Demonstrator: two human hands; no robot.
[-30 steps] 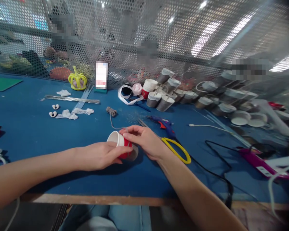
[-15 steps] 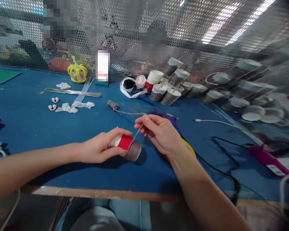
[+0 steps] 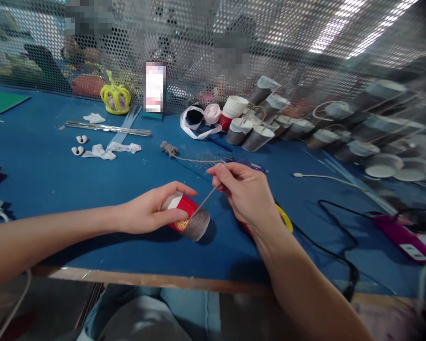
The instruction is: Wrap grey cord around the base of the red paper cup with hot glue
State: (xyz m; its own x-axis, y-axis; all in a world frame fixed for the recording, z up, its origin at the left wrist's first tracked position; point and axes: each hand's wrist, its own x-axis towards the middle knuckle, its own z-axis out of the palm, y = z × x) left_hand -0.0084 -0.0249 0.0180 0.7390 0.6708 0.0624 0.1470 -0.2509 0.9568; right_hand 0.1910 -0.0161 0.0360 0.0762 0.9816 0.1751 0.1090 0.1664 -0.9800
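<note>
My left hand [image 3: 159, 208] is closed round a red and white paper cup [image 3: 189, 204] that lies on its side just over the blue table. Grey yarn [image 3: 198, 225] is wound about one end of the cup. Pinched between the thumb and fingers of my right hand [image 3: 243, 189] is the grey yarn strand [image 3: 208, 195], drawn taut up from the cup. Past my right fingers the strand runs left to a small yarn bundle [image 3: 169, 149] on the table. A blue tool [image 3: 250, 166] and something with a yellow handle [image 3: 284, 219] are partly hidden behind my right hand and wrist.
Several grey-wrapped cups [image 3: 258, 138] are piled at the back right. A phone [image 3: 155, 87] stands against the perforated screen, near a yellow crown-like basket [image 3: 116, 99]. Silver rods [image 3: 108, 129] lie at left. A black cable [image 3: 335, 227] leads toward a purple power strip [image 3: 401, 237].
My right hand has moved a little right and up, stretching the strand farther from the cup. The cup has turned slightly in my left hand, showing more gold print.
</note>
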